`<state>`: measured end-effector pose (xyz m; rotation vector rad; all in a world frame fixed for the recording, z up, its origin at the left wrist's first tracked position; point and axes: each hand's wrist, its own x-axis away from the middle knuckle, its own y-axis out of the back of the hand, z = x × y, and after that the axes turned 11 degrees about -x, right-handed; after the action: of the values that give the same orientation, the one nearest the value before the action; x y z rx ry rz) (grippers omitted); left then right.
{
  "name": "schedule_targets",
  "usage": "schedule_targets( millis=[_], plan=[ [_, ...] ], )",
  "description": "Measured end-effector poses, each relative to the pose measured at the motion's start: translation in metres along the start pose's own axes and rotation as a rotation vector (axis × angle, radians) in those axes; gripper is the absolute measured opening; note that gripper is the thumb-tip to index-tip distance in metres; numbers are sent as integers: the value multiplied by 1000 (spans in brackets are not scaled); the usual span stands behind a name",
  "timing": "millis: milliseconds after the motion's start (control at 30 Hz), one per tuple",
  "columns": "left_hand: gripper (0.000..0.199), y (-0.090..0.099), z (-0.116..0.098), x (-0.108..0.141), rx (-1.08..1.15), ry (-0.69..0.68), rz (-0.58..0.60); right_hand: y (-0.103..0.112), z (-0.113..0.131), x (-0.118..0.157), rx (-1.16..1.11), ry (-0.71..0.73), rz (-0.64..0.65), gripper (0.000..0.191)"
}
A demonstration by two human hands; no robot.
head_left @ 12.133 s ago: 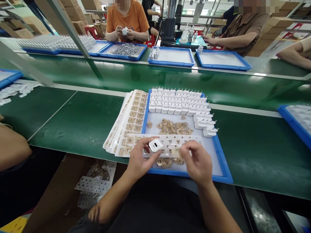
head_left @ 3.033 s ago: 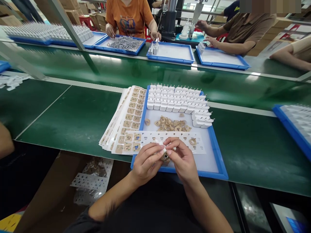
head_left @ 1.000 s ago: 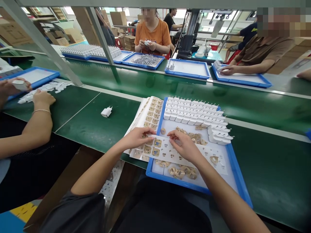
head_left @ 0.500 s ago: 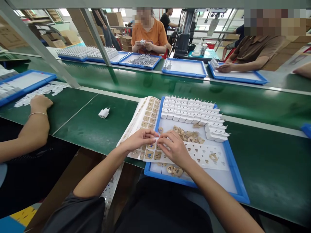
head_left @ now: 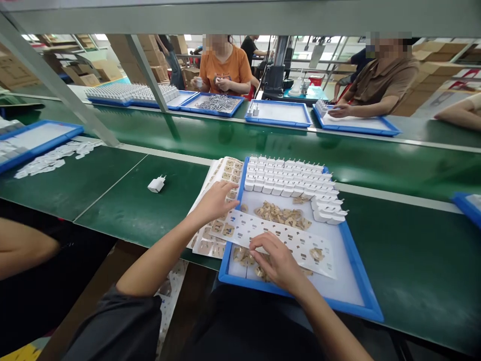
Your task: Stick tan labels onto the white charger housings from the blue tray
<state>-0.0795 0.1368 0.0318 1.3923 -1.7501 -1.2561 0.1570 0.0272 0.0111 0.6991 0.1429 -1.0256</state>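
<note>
My left hand [head_left: 216, 201] is open, its thumb and fingers apart, above a stack of white sheets [head_left: 203, 195] with tan stickers. My right hand [head_left: 276, 260] is closed in a pinch at the lower edge of a mostly peeled sticker sheet [head_left: 278, 233]. What its fingertips hold, if anything, I cannot make out. That sheet slants across a blue-rimmed tray [head_left: 361, 265]. A few tan stickers remain at its left end. Loose tan pieces [head_left: 281, 214] lie heaped behind the sheet, more in front of it. Rows of white plug adapters [head_left: 289, 175] fill the tray's far side.
A single white plug adapter [head_left: 157, 184] lies on the green bench to the left. Beyond it are scattered white pieces [head_left: 56, 158] and another blue tray [head_left: 41, 138]. Co-workers sit across the green belt behind trays [head_left: 278, 113]. A slanted metal post [head_left: 75, 95] stands at left.
My hands have separated: the right has moved down toward the tray's front, and the left has opened and shifted left. The neighbour's hand at left has pulled back from the white pieces.
</note>
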Motion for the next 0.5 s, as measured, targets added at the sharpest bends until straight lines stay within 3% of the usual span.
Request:
schedule_targets(
  millis=[100,200,267,367,433,500],
  plan=[
    [53,-8,-15,-41,-123,-6,-46,-7,-6,9,39,-5,-35,10],
    [41,-20,-27,-69,-141,8,-57,-9,-11,13,56,-6,-83,12],
    [29,-26,-32,-75,-137,12,-67,-7,-11,15,47,-26,-116,11],
    [21,-23,-35,-63,-90,21,-71,-5,-10,17,15,-51,-149,9],
    [19,-15,-36,-42,-43,25,-56,-3,-8,18,-21,-69,-174,8],
    [27,-7,-39,-14,151,39,-23,-2,-5,17,-76,-92,-208,7]
  ],
)
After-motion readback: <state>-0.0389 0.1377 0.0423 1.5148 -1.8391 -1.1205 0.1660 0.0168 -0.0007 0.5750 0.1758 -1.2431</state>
